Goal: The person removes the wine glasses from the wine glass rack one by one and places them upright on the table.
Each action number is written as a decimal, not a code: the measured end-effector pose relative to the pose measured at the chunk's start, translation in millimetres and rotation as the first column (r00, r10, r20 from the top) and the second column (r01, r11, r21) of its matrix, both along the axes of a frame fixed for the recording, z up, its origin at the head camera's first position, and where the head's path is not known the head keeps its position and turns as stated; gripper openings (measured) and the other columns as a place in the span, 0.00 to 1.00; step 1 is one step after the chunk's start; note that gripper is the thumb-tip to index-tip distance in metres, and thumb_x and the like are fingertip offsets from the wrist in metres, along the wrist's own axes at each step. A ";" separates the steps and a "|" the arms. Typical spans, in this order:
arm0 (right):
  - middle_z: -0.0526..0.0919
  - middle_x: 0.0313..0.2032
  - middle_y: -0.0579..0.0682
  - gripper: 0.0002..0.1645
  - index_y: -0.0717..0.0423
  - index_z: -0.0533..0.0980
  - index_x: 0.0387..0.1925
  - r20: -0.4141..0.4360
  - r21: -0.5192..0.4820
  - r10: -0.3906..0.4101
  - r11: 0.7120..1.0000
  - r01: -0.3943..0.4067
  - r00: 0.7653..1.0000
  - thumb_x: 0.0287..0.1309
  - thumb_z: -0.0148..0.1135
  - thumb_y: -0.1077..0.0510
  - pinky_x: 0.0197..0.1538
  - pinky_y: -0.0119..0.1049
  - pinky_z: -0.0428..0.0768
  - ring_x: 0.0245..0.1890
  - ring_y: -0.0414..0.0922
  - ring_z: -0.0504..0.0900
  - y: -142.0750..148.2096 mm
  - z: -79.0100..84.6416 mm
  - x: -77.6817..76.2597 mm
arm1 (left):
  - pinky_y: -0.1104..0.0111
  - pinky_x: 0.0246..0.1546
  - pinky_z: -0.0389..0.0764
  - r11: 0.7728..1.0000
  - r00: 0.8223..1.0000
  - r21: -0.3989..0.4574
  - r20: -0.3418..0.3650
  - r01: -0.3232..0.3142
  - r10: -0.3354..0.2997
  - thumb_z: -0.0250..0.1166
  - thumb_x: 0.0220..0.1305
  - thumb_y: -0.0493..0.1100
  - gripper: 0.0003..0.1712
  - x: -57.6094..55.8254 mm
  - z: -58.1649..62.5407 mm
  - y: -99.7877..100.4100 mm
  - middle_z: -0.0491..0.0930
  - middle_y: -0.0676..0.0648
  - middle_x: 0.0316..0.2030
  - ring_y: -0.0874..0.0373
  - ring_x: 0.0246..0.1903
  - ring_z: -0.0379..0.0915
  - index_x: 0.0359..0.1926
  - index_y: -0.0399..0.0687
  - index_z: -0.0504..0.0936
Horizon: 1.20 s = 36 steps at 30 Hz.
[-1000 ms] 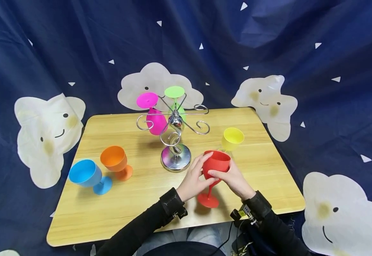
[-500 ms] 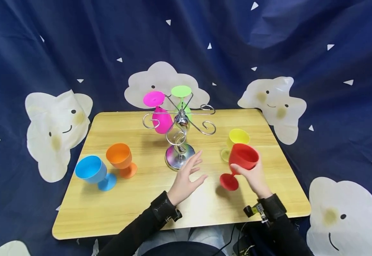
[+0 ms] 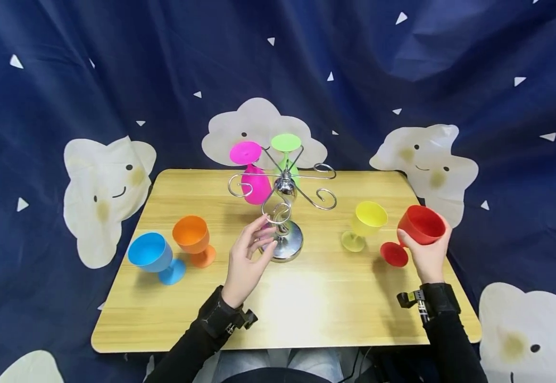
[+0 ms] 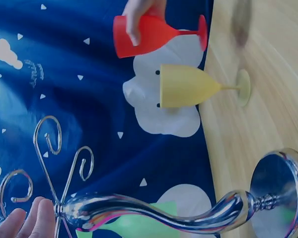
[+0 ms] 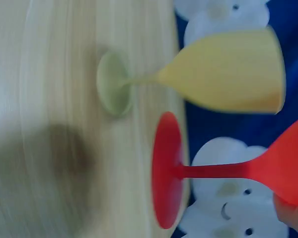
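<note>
My right hand (image 3: 429, 254) grips a red goblet (image 3: 420, 225) by its bowl, with the thumb on the near side. The goblet hangs above the table's right side, and its foot is off the wood. Just left of it a yellow goblet (image 3: 370, 217) stands upright. My left hand (image 3: 247, 264) holds nothing. Its fingers lie loosely bent by the front curl of a silver goblet rack (image 3: 287, 187); whether they touch the curl I cannot tell. A magenta goblet (image 3: 256, 184) and a green goblet (image 3: 285, 142) hang upside down on the rack's back arms.
A blue goblet (image 3: 150, 252) and an orange goblet (image 3: 191, 235) stand at the left of the wooden table (image 3: 306, 308). The rack's curled arms reach outward above its round base (image 3: 288, 246). A dark blue curtain (image 3: 268, 69) hangs behind the table.
The left hand has let go of the red goblet and moved left to the rack's front curl. The right hand has carried the goblet right, past the yellow one, lifting it off the table.
</note>
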State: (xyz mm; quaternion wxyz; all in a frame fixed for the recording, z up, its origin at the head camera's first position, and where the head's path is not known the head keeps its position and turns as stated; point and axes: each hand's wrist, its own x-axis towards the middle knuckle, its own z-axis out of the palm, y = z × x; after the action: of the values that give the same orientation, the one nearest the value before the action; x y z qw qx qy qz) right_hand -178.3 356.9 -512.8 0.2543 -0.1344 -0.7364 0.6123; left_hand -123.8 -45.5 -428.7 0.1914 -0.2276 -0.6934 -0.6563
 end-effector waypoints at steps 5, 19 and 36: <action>0.65 0.62 0.44 0.57 0.43 0.55 0.69 0.009 -0.034 -0.031 0.999 0.031 0.999 0.40 0.77 0.66 0.55 0.32 0.71 0.60 0.43 0.63 5.0 -9.1 -11.6 | 0.48 0.47 0.79 1.000 1.000 0.012 0.008 0.008 -0.009 0.61 0.54 0.18 0.36 -3.1 -5.8 0.9 0.69 0.26 0.56 0.32 0.48 0.74 0.65 0.26 0.63; 0.63 0.63 0.44 0.58 0.40 0.52 0.70 0.118 -0.030 -0.071 0.997 0.075 0.991 0.42 0.77 0.63 0.56 0.32 0.72 0.60 0.42 0.63 18.0 -59.1 -31.8 | 0.61 0.50 0.79 0.999 0.999 0.020 0.019 0.028 -0.028 0.63 0.58 0.24 0.37 -10.0 -24.5 0.3 0.69 0.35 0.61 0.40 0.51 0.75 0.69 0.40 0.64; 0.61 0.64 0.50 0.57 0.48 0.52 0.70 0.071 -0.042 -0.020 0.999 0.023 0.997 0.43 0.76 0.64 0.63 0.35 0.66 0.61 0.48 0.63 -14.7 -48.3 -28.1 | 0.58 0.49 0.80 1.000 1.000 -0.009 -0.007 0.025 -0.026 0.60 0.57 0.18 0.31 -4.6 2.0 4.2 0.73 0.30 0.50 0.35 0.48 0.74 0.62 0.27 0.67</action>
State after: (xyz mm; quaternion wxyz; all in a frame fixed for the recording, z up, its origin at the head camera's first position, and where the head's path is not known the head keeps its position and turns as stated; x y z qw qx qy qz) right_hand -206.5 342.2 -561.1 0.2317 -0.1695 -0.7301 0.6201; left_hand -128.4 -41.2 -426.7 0.1846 -0.2396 -0.6926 -0.6548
